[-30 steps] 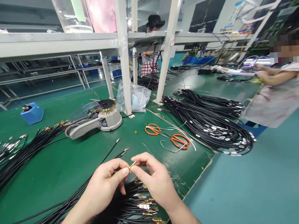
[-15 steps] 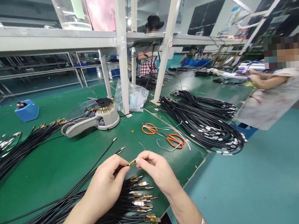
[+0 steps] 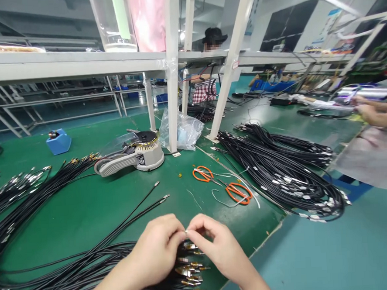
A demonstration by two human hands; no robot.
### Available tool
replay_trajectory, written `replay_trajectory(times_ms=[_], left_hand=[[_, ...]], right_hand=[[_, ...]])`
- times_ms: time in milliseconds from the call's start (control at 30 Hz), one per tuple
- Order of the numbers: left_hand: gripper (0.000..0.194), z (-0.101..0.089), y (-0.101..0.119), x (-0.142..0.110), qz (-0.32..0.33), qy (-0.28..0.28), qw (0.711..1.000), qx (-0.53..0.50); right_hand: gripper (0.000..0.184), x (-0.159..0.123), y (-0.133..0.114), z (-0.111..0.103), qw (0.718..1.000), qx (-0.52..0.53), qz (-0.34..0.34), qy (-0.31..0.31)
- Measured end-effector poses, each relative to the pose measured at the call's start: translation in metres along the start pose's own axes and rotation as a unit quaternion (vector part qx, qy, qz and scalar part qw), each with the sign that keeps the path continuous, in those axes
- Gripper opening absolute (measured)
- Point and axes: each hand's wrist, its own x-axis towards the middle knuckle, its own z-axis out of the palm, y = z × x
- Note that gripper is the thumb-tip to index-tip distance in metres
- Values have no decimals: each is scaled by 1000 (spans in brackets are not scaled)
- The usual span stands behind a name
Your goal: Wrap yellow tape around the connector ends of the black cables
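My left hand [image 3: 160, 252] and my right hand [image 3: 219, 246] meet fingertip to fingertip low over the green bench mat [image 3: 95, 208]. Both are pinched on the tip of one thin black cable; only a small bright metal end shows between the fingers. Directly under the hands lies a bundle of black cables with gold connector ends [image 3: 191, 272], fanned toward the mat's front edge. Two single cables with silver tips [image 3: 151, 200] lie loose just beyond my hands.
A grey tape dispenser [image 3: 131, 157] stands mid-bench, a blue box [image 3: 58, 142] at the far left. Orange scissors [image 3: 222, 182] lie right of centre beside a big coil of black cables [image 3: 280, 170]. A white shelf post [image 3: 171, 72] rises behind. Another person's arms [image 3: 375, 112] work at right.
Both hands have dropped closer to the connector bundle and drawn tighter together; the gold tip that showed between them is now mostly hidden. The camera view has shifted a little.
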Motion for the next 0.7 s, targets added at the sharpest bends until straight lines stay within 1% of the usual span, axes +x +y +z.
replay_trajectory(times_ms=[133, 200, 233, 267, 300, 367, 400, 433, 467, 533, 600, 700], left_hand=[[19, 16, 2, -10, 10, -65, 993, 94], [23, 17, -2, -12, 19, -86, 988, 131], [26, 15, -7, -11, 22, -81, 986, 142], [29, 13, -13, -10, 21, -63, 986, 150], [30, 10, -21, -7, 15, -32, 987, 156], [25, 6, -41, 3, -4, 50, 985, 167], [20, 6, -51, 8, -14, 90, 980, 176], [18, 7, -62, 15, -19, 122, 974, 190], [18, 9, -72, 21, -21, 138, 969, 203], [17, 18, -90, 32, -21, 158, 960, 229], [22, 29, -103, 41, -12, 164, 954, 249], [29, 44, -116, 46, 4, 204, 938, 280]], right_hand=[[19, -14, 15, -2, 996, -61, 61, -22], [21, -21, 25, -4, 993, -86, 84, -20], [21, -24, 30, -6, 991, -104, 85, -21], [22, -25, 34, -9, 988, -125, 81, -29], [24, -25, 36, -14, 985, -149, 74, -41], [27, -16, 36, -25, 979, -185, 63, -58], [25, -7, 33, -31, 979, -189, 61, -54], [23, 5, 28, -36, 981, -177, 61, -43], [20, 20, 21, -40, 986, -152, 63, -27], [15, 59, 3, -44, 994, -88, 68, 3], [15, 107, -17, -41, 996, -49, 76, 25], [15, 184, -39, -31, 994, -42, 89, 57]])
